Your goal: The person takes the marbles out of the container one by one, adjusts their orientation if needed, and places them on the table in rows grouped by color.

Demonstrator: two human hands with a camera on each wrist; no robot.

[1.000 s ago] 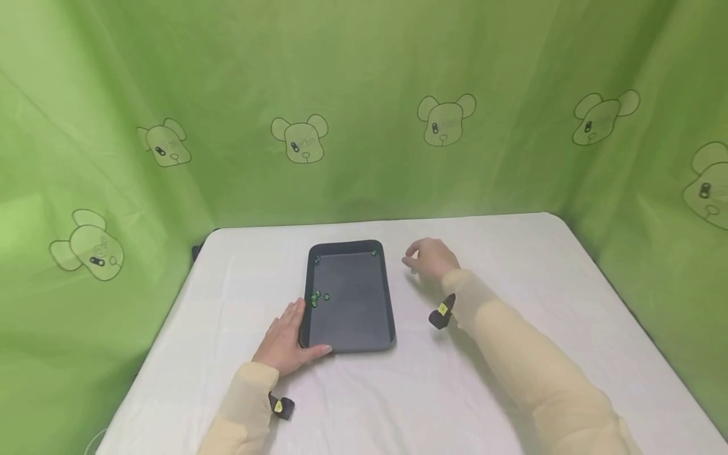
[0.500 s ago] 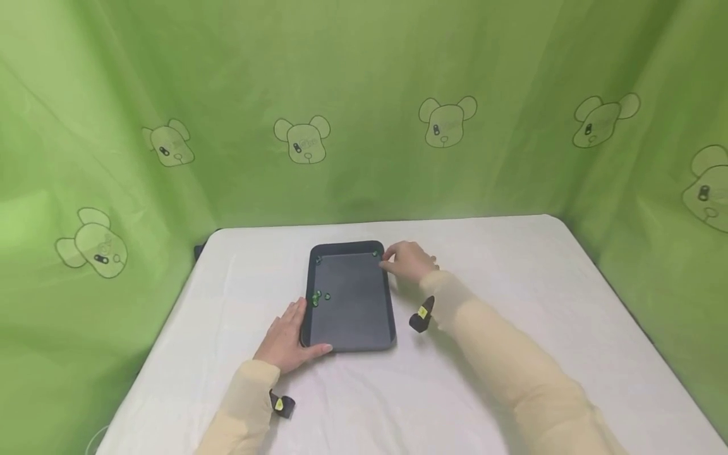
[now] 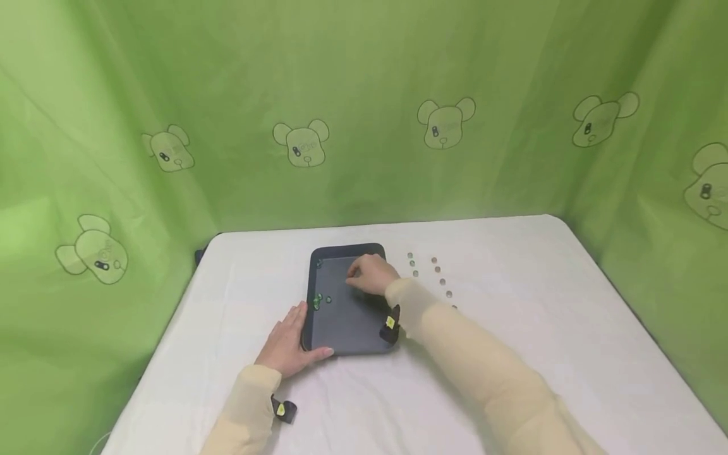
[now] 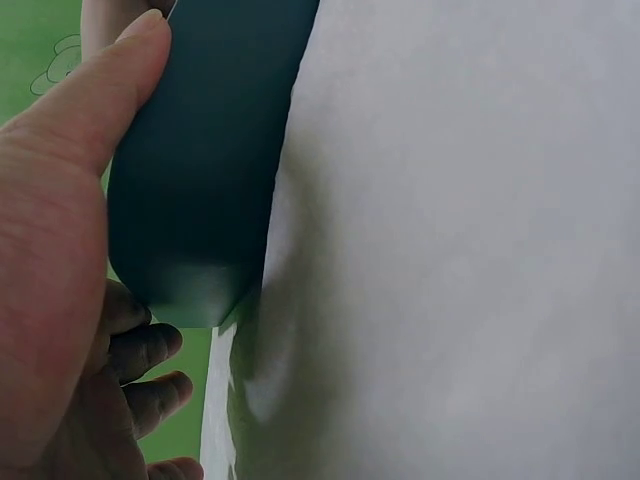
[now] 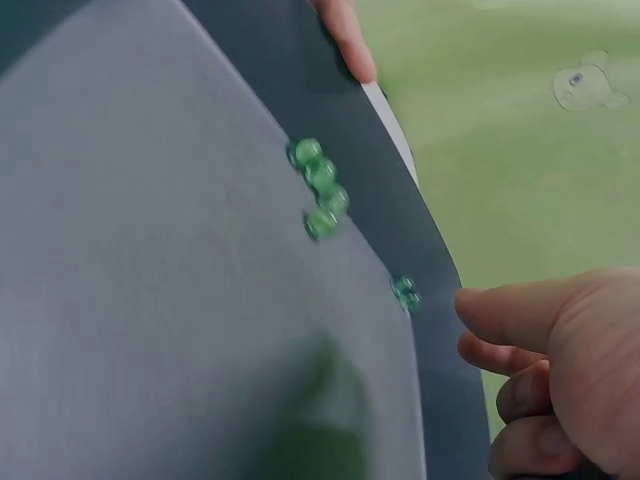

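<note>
A dark grey rectangular tray (image 3: 347, 332) lies on the white-covered table. My left hand (image 3: 287, 347) rests against its near left corner, thumb along the near edge and fingers along the left side. Several green glass marbles (image 5: 320, 173) sit bunched by the tray's left wall, and more marbles (image 5: 405, 293) lie in its far left corner. My right hand (image 3: 372, 276) is over the tray's far right part, fingers bent, thumb and forefinger a little apart. No marble shows between them in the right wrist view. That hand and its sleeve hide the tray's right side.
Right of the tray, a row of green marbles (image 3: 412, 263) and a row of brownish marbles (image 3: 442, 282) lie on the white cloth (image 3: 512, 272). Part of both rows may be behind the right sleeve. Green curtains (image 3: 364, 183) enclose the table.
My right hand has moved left from beside the tray, across its right rim, to over the inside. The rows on the cloth have come into view. The left hand has stayed put.
</note>
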